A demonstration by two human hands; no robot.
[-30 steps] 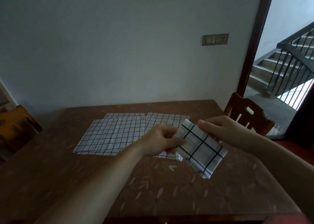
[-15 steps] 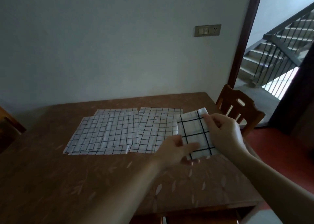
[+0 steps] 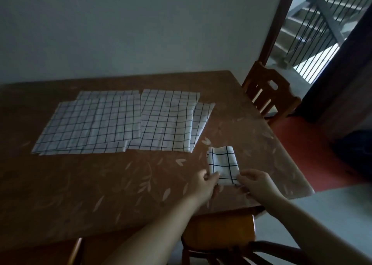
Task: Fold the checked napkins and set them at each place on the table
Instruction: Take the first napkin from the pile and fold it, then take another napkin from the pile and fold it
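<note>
A small folded napkin, white with black checks, lies on the brown table near its front right corner. My left hand pinches its near left corner. My right hand holds its near right corner with curled fingers. Several unfolded checked napkins lie flat and overlapping in the middle of the table, beyond both hands.
A wooden chair stands at the table's right side. Another chair seat is tucked under the near edge below my hands. A doorway with a staircase opens at the right. A wall runs behind the table.
The folded napkin has come down from in front of me onto the table near the front right corner. Both hands followed it down, and my view tilted downward.
</note>
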